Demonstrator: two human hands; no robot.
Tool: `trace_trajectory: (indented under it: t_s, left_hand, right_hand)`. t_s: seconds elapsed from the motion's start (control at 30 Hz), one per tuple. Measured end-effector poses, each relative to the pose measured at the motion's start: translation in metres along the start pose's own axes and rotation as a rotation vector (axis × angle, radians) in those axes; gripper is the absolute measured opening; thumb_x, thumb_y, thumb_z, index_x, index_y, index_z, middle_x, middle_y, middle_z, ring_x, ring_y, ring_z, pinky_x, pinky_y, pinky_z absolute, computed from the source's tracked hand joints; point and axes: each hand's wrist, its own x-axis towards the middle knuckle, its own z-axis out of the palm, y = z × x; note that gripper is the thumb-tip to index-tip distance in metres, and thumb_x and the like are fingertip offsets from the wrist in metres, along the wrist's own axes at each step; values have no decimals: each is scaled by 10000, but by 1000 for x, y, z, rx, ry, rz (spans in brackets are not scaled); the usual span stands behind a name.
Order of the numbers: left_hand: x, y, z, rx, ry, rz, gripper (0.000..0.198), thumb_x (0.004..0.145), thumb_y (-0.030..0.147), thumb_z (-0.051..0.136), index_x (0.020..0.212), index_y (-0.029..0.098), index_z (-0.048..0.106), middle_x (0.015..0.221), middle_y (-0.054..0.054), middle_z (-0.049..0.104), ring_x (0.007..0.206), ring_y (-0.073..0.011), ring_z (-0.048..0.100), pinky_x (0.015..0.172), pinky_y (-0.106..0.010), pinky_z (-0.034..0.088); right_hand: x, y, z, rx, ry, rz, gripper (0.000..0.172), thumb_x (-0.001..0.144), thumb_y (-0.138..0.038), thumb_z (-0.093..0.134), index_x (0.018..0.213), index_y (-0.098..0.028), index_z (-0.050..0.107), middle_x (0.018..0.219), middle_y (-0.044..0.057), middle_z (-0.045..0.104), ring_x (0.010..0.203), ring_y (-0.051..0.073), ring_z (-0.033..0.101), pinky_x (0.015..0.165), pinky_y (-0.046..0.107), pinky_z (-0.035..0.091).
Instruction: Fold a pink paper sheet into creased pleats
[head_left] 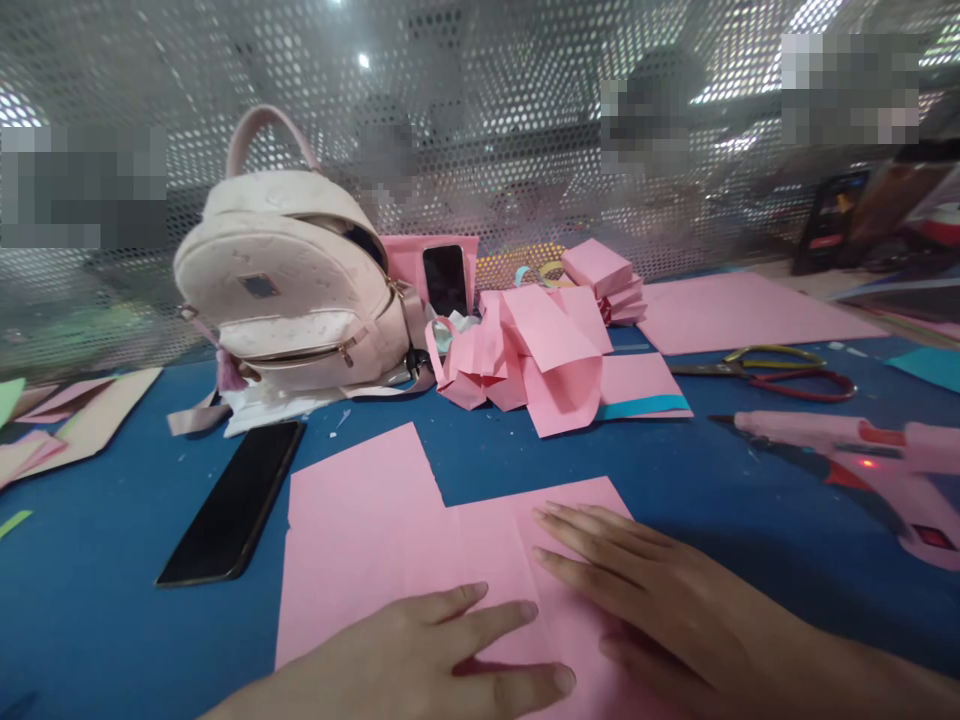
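Observation:
A large sheet of pink paper (352, 530) lies on the blue table at the front, with a corner cut out of its far edge and faint creases running across it. My left hand (420, 650) rests on its near part, fingers spread. Flat on the right side of the same sheet is my right hand (637, 590), its fingers stretched out towards the left. Neither hand grips anything. A pink hot glue gun (862, 440) with a lit red light lies to the right, apart from my right hand.
A black smartphone (232, 505) lies left of the sheet. Behind it stands a pale pink backpack (300, 290). Folded pink paper pieces (555, 340) are piled at the back centre, near scissors (780, 375). A perforated metal screen (495, 180) borders the table's far side.

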Motion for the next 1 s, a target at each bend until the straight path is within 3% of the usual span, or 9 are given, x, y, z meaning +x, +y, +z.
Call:
trace_trajectory:
  t_s: [0.17, 0.33, 0.57, 0.8, 1.0]
  left_hand:
    - [-3, -3, -7, -112, -40, 20, 381, 1053, 381, 453, 1409, 270, 530, 1528, 145, 421, 1411, -83, 396, 1096, -219, 433]
    - [-7, -4, -14, -322, -42, -40, 373, 1057, 338, 447, 1400, 224, 538, 1446, 59, 552, 1321, -61, 515, 1120, -177, 375]
    - [-13, -4, -17, -552, -189, -78, 410, 1083, 271, 366, 1468, 150, 438, 1445, -41, 560, 1343, -116, 509, 1157, -234, 343]
    - [-38, 6, -5, -518, -101, -99, 438, 1102, 271, 288, 1517, 150, 356, 1490, -24, 509, 1375, -81, 459, 1175, -210, 283]
    - [-58, 18, -5, -356, -14, -103, 455, 1107, 283, 223, 1495, 119, 395, 1423, -18, 576, 1348, -78, 490, 1160, -208, 302]
  right_hand:
    - [-2, 1, 4, -6, -20, 9, 682, 909, -158, 518, 1557, -191, 312, 1575, 52, 394, 1437, 205, 387, 1176, 365, 376]
    - [-1, 2, 7, 14, -3, 3, 682, 884, -141, 536, 1538, -209, 357, 1552, 43, 439, 1417, 204, 421, 1172, 363, 384]
    - [-4, 1, 6, 4, 19, 11, 661, 930, -200, 534, 1556, -219, 322, 1575, 41, 399, 1423, 224, 410, 1144, 378, 429]
    - [-1, -2, 2, -82, 78, -12, 631, 940, -193, 504, 1548, -197, 334, 1582, 31, 380, 1432, 210, 397, 1125, 381, 450]
    - [0, -2, -2, 75, 79, -4, 613, 917, -168, 509, 1519, -202, 401, 1563, 50, 415, 1434, 221, 392, 1158, 392, 398]
